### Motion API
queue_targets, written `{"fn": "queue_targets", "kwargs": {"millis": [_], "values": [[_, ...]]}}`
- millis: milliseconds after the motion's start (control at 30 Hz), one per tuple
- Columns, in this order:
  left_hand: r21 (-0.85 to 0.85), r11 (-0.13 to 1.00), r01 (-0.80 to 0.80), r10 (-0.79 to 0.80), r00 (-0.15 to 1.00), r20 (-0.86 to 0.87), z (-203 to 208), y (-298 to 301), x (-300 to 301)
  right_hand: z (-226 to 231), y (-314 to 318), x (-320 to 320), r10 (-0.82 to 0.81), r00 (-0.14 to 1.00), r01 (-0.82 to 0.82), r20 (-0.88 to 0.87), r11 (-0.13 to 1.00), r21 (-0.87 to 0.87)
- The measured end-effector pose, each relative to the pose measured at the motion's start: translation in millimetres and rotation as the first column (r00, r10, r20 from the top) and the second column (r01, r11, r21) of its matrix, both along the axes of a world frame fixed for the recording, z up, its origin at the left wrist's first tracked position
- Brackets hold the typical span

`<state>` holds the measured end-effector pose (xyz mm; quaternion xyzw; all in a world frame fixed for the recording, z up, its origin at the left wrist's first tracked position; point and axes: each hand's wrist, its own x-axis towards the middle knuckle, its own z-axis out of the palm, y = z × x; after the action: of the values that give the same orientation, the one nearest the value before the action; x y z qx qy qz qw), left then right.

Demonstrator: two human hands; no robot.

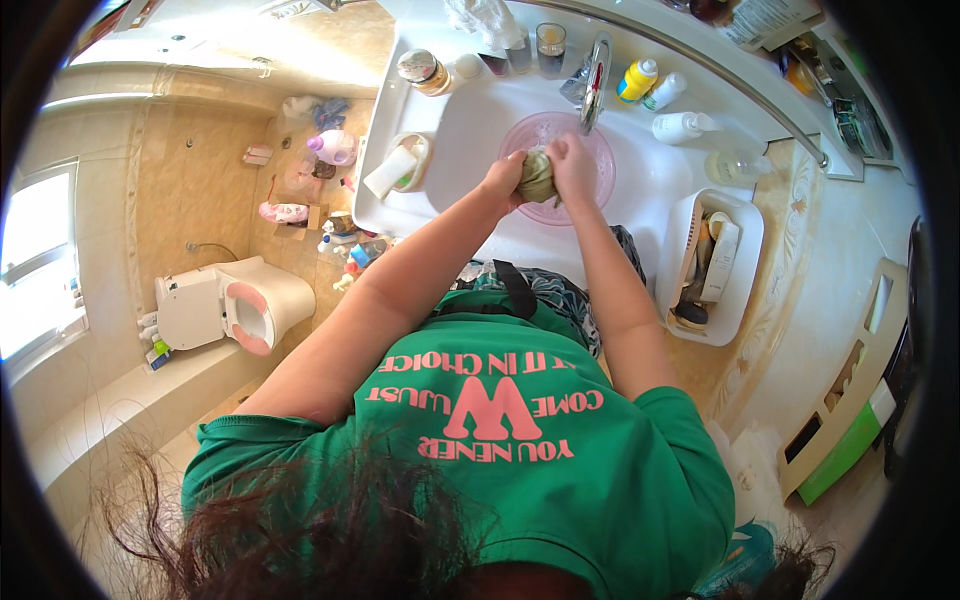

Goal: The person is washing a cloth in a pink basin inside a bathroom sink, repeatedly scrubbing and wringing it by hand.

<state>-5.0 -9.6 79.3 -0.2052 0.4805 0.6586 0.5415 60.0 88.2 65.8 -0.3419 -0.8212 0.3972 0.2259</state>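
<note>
Both my hands grip a bunched, olive-green cloth (538,180) above a pink, see-through basin (604,160) in the white sink (450,150). My left hand (503,180) is closed around the cloth's left side. On the other side, my right hand (572,168) is closed at its upper right edge, with the fingertips partly hidden. A chrome faucet (597,80) rises just beyond the basin, its spout pointing toward it. What lies at the bottom of the basin is mostly covered by the cloth and my hands.
Along the sink's far ledge stand a dark glass (550,48), a yellow bottle (637,80) and a white pump bottle (683,126). A soap dish (408,160) and a lidded jar (424,72) sit at left. Right of the sink is a white basket (712,265); a toilet (240,305) stands far left.
</note>
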Motion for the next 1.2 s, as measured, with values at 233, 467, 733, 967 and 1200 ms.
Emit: {"fn": "queue_targets", "kwargs": {"millis": [233, 467, 733, 967, 1200], "values": [[-0.191, 0.931, 0.310, -0.331, 0.939, -0.088, -2.3, 4.1, -10.8, -63.5, 33.8, 31.1, 0.078, 0.965, -0.092, 0.249, 0.995, 0.046], [-0.289, 0.898, 0.330, -0.366, 0.928, -0.077, -31.8, -9.4, -16.1, -120.1, 4.1, 54.6, 0.387, 0.600, -0.596, 0.700, 0.800, 0.069], [-0.363, 0.905, 0.224, -0.265, 0.962, -0.067, -32.4, -10.6, -17.2, -127.0, 30.6, 23.1, 0.390, 0.856, -0.270, 0.340, 0.897, -0.349], [0.326, 0.944, 0.048, -0.162, 0.929, 0.332, -37.3, -19.0, -30.5, 31.3, -23.1, 0.3, 0.269, 0.920, -0.359, -0.284, 0.868, -0.342], [0.595, 0.803, 0.015, -0.153, 0.971, 0.182, -37.7, -15.9, -25.4, 77.0, -68.0, 0.9, 0.268, 0.883, -0.332, -0.386, 0.937, -0.111]]}}
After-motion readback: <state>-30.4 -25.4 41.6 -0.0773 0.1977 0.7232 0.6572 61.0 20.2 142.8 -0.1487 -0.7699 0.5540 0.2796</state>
